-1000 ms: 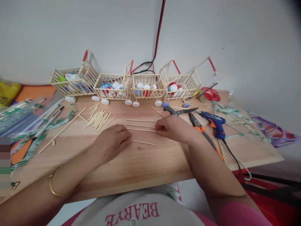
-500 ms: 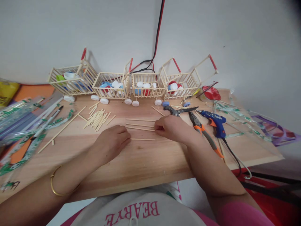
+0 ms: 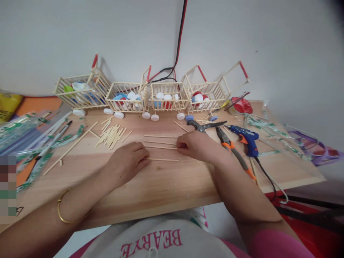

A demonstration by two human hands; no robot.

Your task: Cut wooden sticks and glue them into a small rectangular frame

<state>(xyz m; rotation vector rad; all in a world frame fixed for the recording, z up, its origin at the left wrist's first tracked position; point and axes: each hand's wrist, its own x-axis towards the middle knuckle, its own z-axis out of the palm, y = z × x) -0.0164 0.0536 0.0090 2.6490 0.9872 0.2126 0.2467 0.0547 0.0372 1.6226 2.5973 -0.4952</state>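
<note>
Several thin wooden sticks [image 3: 160,142] lie side by side on the wooden board [image 3: 166,182] between my hands. My left hand [image 3: 127,162] rests knuckles up on the board, its curled fingertips touching the left end of the nearest stick [image 3: 163,159]. My right hand [image 3: 197,146] pinches the right end of a stick in the row with curled fingers. A loose heap of short sticks [image 3: 111,136] lies to the left of the row.
Several stick-built carts [image 3: 166,97] with bottle caps stand along the wall. Scissors [image 3: 205,125], orange-handled pliers [image 3: 232,148] and a blue glue gun [image 3: 245,140] lie right of my right hand. Plastic sleeves and a pen [image 3: 53,139] clutter the left side. Red and black cables [image 3: 179,43] hang down the wall.
The nearest stick has turned from slanted to level, parallel with the others. Both hands stay almost in place.
</note>
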